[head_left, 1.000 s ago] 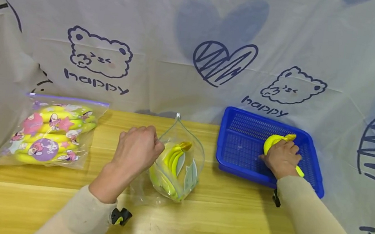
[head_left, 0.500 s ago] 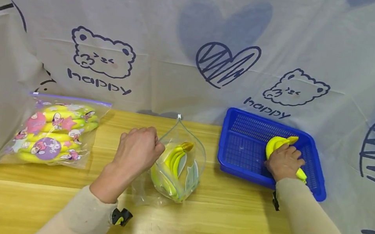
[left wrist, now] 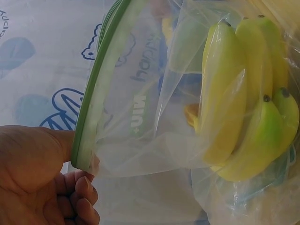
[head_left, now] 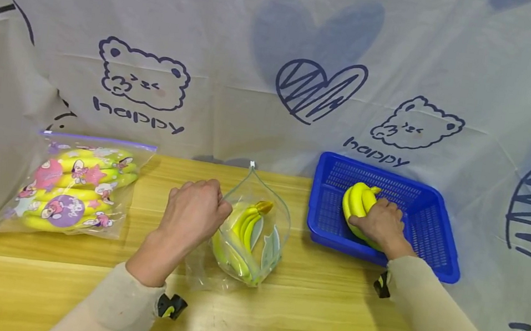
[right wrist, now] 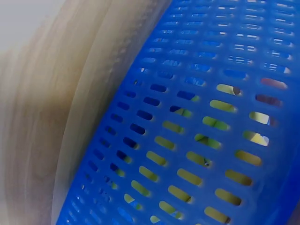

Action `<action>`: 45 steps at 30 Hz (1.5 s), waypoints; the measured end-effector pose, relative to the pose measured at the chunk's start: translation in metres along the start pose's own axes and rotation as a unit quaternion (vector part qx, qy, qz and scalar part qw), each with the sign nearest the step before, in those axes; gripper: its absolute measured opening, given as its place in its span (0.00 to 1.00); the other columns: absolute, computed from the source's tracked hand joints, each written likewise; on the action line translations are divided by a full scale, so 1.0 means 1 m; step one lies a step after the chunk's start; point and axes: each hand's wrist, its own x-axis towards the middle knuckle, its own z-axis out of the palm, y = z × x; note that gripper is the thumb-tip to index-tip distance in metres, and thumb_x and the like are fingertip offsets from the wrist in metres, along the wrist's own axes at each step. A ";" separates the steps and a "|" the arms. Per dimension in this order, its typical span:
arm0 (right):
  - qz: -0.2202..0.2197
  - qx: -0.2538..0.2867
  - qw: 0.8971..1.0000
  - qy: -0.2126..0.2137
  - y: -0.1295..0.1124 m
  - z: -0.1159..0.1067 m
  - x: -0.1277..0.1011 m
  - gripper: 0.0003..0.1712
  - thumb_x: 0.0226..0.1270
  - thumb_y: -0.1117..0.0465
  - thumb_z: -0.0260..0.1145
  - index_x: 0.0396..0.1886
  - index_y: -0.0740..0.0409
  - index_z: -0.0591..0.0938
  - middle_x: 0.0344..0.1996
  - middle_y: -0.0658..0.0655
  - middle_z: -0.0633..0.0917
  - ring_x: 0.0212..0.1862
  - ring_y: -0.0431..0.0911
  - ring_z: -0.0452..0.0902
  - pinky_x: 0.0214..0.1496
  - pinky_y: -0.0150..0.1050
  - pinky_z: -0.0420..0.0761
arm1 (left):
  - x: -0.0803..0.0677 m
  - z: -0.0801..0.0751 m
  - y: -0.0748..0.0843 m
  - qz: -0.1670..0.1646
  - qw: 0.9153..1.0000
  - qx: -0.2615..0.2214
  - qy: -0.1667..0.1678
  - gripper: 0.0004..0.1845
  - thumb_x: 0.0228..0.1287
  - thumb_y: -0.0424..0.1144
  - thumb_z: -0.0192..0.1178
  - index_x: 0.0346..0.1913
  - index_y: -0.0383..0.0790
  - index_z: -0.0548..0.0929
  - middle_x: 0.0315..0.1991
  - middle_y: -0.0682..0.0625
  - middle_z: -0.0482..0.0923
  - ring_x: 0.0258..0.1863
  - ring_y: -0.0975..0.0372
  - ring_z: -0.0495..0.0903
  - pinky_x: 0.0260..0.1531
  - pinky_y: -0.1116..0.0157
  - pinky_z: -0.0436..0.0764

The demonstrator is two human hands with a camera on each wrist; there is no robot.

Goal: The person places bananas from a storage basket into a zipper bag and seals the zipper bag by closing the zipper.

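In the head view my left hand pinches the top edge of a clear zip bag. The left wrist view shows its green zip strip between thumb and fingers. Inside the bag lies a bunch of yellow bananas. My right hand grips another banana bunch within the blue plastic basket; palm and fingers cover part of that bunch. Through the slots of the basket wall, the right wrist view gives only patches of yellow and green.
A closed printed zip bag with a purple top strip, full of bananas, lies at the left of the wooden table. Behind stands a white cloth backdrop with drawn hearts and bears, close to the basket's back rim.
My right hand has shifted left inside the basket, and the banana bunch in its grip has moved left and turned with it. The left hand and its bag have stayed put.
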 end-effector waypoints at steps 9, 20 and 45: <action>-0.009 -0.023 1.000 0.013 -0.010 0.004 0.004 0.56 0.61 0.39 0.70 0.68 0.81 0.61 0.61 0.84 0.68 0.66 0.78 0.61 0.67 0.76 0.64 | 0.000 -0.001 0.000 -0.002 1.000 -0.006 -0.003 0.08 0.61 0.37 0.55 0.24 0.44 0.73 0.23 0.48 0.73 0.29 0.50 0.74 0.34 0.54 0.68; 0.011 -0.110 0.994 0.009 -0.030 -0.002 0.001 0.60 0.63 0.39 0.70 0.73 0.83 0.57 0.64 0.83 0.66 0.70 0.77 0.57 0.71 0.77 0.57 | 0.000 -0.002 0.001 -0.001 1.000 -0.006 -0.006 0.09 0.61 0.37 0.56 0.23 0.44 0.72 0.22 0.49 0.72 0.26 0.52 0.72 0.33 0.56 0.66; -0.070 -0.069 0.994 0.048 -0.045 -0.060 -0.042 0.46 0.58 0.38 0.70 0.55 0.74 0.68 0.47 0.73 0.72 0.53 0.70 0.67 0.52 0.71 0.72 | 0.000 -0.006 -0.001 -0.001 1.000 -0.021 -0.003 0.08 0.63 0.37 0.56 0.26 0.43 0.75 0.24 0.48 0.74 0.28 0.52 0.75 0.37 0.51 0.73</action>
